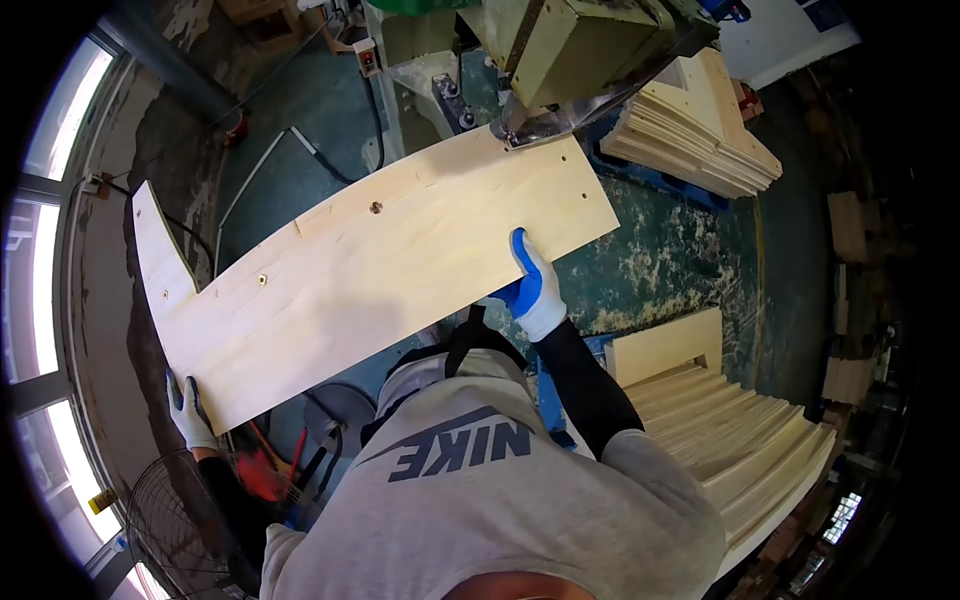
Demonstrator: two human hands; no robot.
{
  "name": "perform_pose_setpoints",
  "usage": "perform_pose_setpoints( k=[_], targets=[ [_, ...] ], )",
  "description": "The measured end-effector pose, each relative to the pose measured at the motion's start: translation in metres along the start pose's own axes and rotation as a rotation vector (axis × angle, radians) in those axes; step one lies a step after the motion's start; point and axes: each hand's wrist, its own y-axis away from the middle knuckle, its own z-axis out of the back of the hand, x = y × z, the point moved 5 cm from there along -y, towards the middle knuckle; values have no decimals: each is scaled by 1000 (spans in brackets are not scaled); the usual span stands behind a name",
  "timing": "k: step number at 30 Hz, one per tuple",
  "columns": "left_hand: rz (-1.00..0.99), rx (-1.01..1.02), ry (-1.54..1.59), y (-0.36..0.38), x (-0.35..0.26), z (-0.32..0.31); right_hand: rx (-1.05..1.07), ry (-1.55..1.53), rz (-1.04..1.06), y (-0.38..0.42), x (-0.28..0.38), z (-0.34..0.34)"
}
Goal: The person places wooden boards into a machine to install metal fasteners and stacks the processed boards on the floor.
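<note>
A large, pale plywood panel [340,270] spans the view in front of my body, with a curved far edge and a narrow arm sticking out at its left end. Small holes and a few metal inserts [376,208] show in its face. My left hand [190,410], in a white and blue glove, is closed around the panel's left end. At the near edge, towards the right, my right hand [533,290] grips the board with the thumb on top and the fingers hidden beneath. The head of a green machine [580,60] overhangs the panel's far edge, its tip [508,130] close to the wood.
Stacked plywood pieces [700,130] rest on a blue pallet behind the machine at right. Another stack [740,440] stands beside my right arm. A wire-caged fan [185,520] is at lower left, near my left forearm. Windows [35,290] line the left wall.
</note>
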Motion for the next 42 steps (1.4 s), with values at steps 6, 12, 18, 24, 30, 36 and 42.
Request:
perform_pose_setpoints(
  k=[6, 12, 18, 24, 30, 36, 42],
  targets=[
    [37, 20, -147, -4, -12, -10, -61, -45, 50, -13, -12, 6],
    [4, 45, -114, -13, 5, -6, -54, 29, 30, -8, -5, -3],
    [-108, 110, -138, -37, 25, 5, -45, -46, 110, -15, -14, 7],
    [-8, 49, -29, -39, -1, -12, -53, -51, 101, -16, -21, 13],
    [-23, 40, -173, -43, -6, -8, -84, -100, 139, -23, -29, 26],
    [-11, 15, -91, -23, -17, -11, -5, -262, 143, -18, 22, 25],
    [66, -82, -166, -16, 20, 52, -70, -104, 206, -31, 31, 24]
  ],
)
